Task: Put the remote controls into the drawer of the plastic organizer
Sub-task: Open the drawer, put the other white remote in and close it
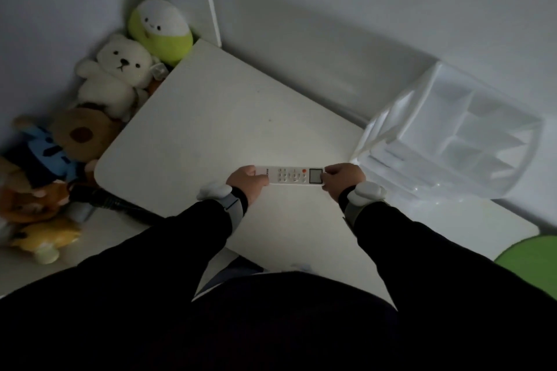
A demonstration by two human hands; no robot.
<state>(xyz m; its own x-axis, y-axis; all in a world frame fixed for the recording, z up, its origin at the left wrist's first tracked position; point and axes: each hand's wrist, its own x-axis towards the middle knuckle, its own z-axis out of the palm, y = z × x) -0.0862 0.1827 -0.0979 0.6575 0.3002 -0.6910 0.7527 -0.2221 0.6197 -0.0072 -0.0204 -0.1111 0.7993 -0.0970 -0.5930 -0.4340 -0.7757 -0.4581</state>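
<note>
Over the white table (pixel 211 129), head view:
Count: one remote control (pixel 294 175), one plastic organizer (pixel 452 135), two hands, several plush toys (pixel 117 75) at the table's left edge.
Grip: left hand (pixel 248 182) closes on the remote's left end, right hand (pixel 343 179) on its screen end.
Remote: level between the hands, just left of the organizer.
Room: bare tabletop lies behind the remote.

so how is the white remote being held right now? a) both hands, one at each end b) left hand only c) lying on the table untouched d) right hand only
a: the left hand grips the plain end of the white remote and the right hand grips the end with the display, beside the clear plastic organizer.
</note>
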